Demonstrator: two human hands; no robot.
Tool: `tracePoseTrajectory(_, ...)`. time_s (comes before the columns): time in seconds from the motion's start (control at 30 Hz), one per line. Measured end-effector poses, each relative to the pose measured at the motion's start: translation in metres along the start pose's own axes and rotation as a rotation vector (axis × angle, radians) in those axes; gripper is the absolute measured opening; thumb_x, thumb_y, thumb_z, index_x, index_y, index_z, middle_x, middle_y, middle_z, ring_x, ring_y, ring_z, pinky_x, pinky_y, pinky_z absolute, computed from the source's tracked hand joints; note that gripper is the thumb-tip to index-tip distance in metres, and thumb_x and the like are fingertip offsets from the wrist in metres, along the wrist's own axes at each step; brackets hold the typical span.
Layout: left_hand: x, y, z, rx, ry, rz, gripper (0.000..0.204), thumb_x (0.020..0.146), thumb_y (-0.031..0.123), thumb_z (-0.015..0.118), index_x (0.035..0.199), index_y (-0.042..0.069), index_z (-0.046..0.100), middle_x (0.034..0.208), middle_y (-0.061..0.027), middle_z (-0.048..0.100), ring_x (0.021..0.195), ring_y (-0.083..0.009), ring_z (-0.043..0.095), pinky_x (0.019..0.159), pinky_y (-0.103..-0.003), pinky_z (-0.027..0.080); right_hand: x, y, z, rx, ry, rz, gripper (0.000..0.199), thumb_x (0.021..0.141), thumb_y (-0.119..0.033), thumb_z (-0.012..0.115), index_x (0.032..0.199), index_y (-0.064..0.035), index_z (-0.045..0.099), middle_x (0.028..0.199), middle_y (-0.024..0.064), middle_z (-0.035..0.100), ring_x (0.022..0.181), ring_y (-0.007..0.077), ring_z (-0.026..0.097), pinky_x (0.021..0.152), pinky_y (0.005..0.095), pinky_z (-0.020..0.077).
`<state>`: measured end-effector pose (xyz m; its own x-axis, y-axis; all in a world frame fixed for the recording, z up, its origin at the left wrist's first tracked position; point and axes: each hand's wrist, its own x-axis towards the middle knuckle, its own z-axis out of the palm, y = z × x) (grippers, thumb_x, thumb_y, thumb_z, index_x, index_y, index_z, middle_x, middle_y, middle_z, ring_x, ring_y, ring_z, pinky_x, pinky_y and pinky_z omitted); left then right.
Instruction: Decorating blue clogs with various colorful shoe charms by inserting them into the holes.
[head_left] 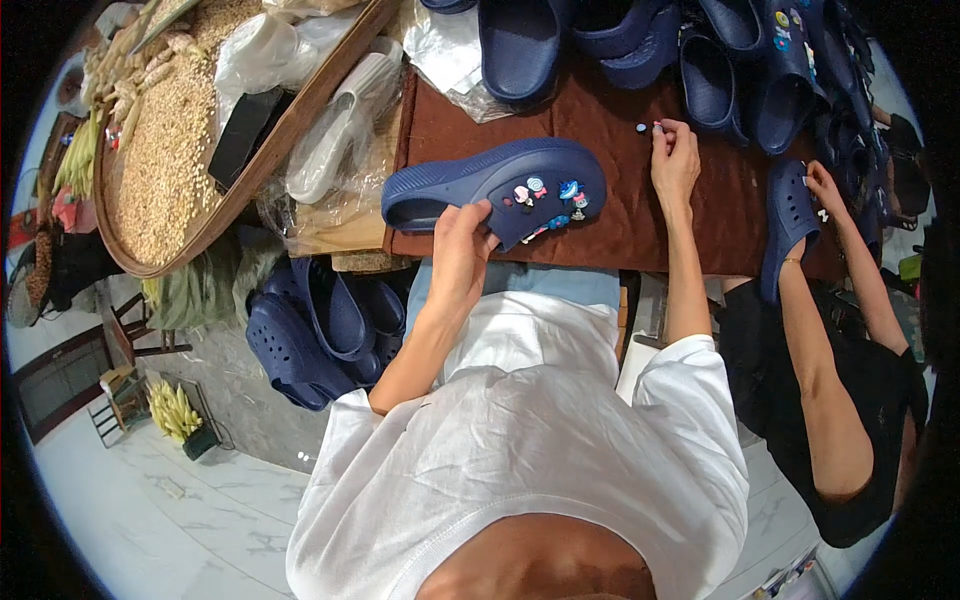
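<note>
A navy blue foam clog lies on its side above my lap, its toe to the right. My left hand grips its strap edge, thumb on the outside. Several small colourful charms sit on the clog's upper. Over the brown cloth, my right hand is closed in a pinch, with a tiny pinkish bit at the fingertips that is too small to name. A small pale blue round piece lies on the cloth just left of those fingers.
More navy clogs line the table's far side; others hang low at left. A wooden-rimmed tray of pale grains and a plastic-wrapped white clog are at far left. On the right, a co-worker's hands hold another clog.
</note>
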<state>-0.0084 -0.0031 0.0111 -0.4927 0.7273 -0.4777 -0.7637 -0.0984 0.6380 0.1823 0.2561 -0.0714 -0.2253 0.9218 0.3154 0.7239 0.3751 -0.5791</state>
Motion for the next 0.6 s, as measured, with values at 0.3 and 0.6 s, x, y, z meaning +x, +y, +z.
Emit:
tracePoseTrajectory(0.3, 0.0, 0.002, -0.004, 0.042, -0.008, -0.017, 0.01, 0.094, 0.01, 0.058, 0.094, 0.001, 0.053, 0.104, -0.012, 0.066, 0.095, -0.016, 0.065, 0.088, -0.035, 0.054, 0.006, 0.006, 0.006, -0.086, -0.003, -0.056, 0.018, 0.092, -0.019, 0.063, 0.104, -0.0061, 0.063, 0.096, 0.0137, 0.06, 0.082, 0.0294, 0.063, 0.074, 0.0434, 0.0499)
tracePoseTrajectory(0.6, -0.007, 0.003, 0.002, 0.125, -0.028, -0.031, 0.01, 0.092, 0.012, 0.063, 0.085, 0.006, 0.06, 0.094, -0.0063, 0.07, 0.082, -0.0122, 0.067, 0.074, -0.028, 0.056, -0.03, -0.051, -0.028, 0.358, -0.088, 0.034, 0.014, 0.091, -0.013, 0.067, 0.102, -0.0047, 0.065, 0.088, 0.0037, 0.064, 0.073, 0.0101, 0.058, 0.067, 0.0272, 0.0495)
